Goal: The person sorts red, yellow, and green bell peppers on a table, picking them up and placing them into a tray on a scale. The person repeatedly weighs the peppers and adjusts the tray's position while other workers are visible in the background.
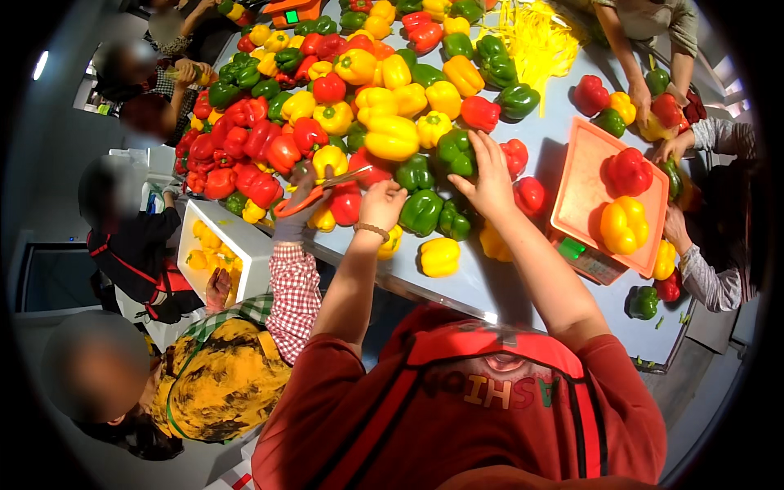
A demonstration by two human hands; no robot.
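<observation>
My right hand [487,171] rests its spread fingers against a green bell pepper [456,152] at the near side of a large pile. My left hand [383,205] is loosely curled beside another green pepper [422,212]; whether it holds anything small is hidden. A yellow pepper [440,257] lies alone nearer to me. On the right, an orange plastic tray [579,174] sits on a weighing scale [588,260] and bears a red pepper [629,172] and a yellow pepper [624,225].
At my left a co-worker's gloved hand [300,196] holds orange-handled scissors [303,202], close to my left hand. A white foam box [257,251] with yellow peppers stands beyond the table edge. Yellow strips [539,43] lie at the back. Other people's hands [640,101] handle peppers at right.
</observation>
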